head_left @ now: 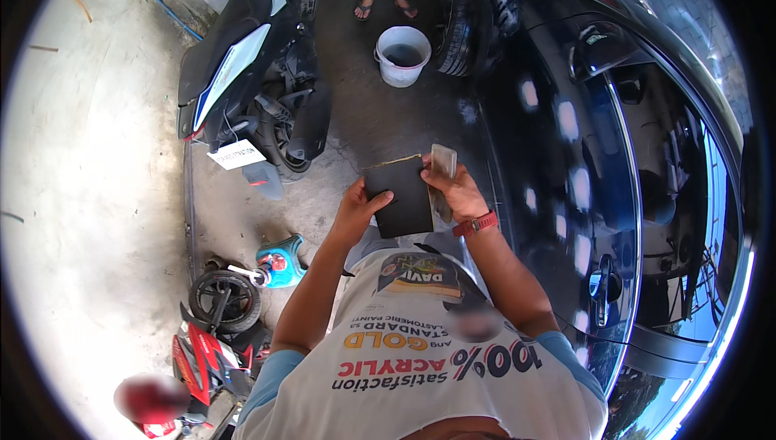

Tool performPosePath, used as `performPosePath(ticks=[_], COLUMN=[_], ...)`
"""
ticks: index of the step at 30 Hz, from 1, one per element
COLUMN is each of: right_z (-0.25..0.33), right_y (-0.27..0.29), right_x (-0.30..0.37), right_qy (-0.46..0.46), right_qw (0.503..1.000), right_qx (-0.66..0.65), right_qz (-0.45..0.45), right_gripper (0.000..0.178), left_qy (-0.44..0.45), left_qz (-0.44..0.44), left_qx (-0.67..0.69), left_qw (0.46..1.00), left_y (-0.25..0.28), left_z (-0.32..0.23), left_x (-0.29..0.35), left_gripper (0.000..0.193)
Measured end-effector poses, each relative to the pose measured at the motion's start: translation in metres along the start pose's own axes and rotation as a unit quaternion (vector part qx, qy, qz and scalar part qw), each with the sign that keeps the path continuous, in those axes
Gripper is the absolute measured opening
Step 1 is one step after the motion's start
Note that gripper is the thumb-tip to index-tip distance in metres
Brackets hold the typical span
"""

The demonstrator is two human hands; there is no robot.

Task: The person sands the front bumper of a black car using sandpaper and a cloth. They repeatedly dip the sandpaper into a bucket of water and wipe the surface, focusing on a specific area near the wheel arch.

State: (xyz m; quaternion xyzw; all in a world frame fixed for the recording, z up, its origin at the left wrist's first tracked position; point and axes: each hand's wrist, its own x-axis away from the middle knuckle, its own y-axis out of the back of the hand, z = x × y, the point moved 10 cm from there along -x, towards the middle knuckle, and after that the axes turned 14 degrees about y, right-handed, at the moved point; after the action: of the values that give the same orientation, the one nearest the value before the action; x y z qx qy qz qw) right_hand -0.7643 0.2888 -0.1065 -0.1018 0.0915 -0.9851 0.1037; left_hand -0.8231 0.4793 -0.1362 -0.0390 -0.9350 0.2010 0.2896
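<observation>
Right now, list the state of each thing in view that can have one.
Black sheet, flat, held by left hand
Pale block, held by right hand
Red watch, fastened
White bucket, upright, lidless
Dark car door, shut
Black motorcycle, parked upright
Red motorcycle, parked

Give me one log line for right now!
left hand: holds black sheet | right hand: holds pale block | right side: dark car | ahead: white bucket

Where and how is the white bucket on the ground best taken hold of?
Probably grip the bucket by its rim, coming from the person's left or near side: it stands upright with its round mouth open upward, so the lip can be hooked over, while the tire sits close on its right.
</observation>
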Motion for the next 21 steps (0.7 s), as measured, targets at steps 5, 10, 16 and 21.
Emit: performPosePath(ticks=[5, 10, 16, 21], right_z=[0.005, 0.006, 0.018, 0.011], right_y=[-0.041, -0.061, -0.074, -0.077], right_x=[-0.060, -0.118, -0.193, -0.287], right_qy=[-0.020, -0.009, 0.005, 0.045], right_qw=[0.999, 0.998, 0.997, 0.986], right_qx=[0.011, 0.002, 0.050, 0.111], right_qz=[0.049, 0.059, 0.062, 0.116], right_gripper=[0.028, 0.028, 0.029, 0.031], left_qy=[-0.011, -0.010, 0.003, -0.030], left_qz=[0.020, 0.021, -0.035, -0.099], left_qx=[-0.009, 0.012, -0.006, -0.048], left_qw=[1.000, 1.000, 0.999, 0.993], left_y=[0.041, 0.066, 0.097, 0.133], left_z=[-0.049, -0.086, -0.138, -0.169], left_x=[-0.030, -0.060, -0.104, -0.174], left_gripper=[0.042, 0.046, 0.036, 0.028])
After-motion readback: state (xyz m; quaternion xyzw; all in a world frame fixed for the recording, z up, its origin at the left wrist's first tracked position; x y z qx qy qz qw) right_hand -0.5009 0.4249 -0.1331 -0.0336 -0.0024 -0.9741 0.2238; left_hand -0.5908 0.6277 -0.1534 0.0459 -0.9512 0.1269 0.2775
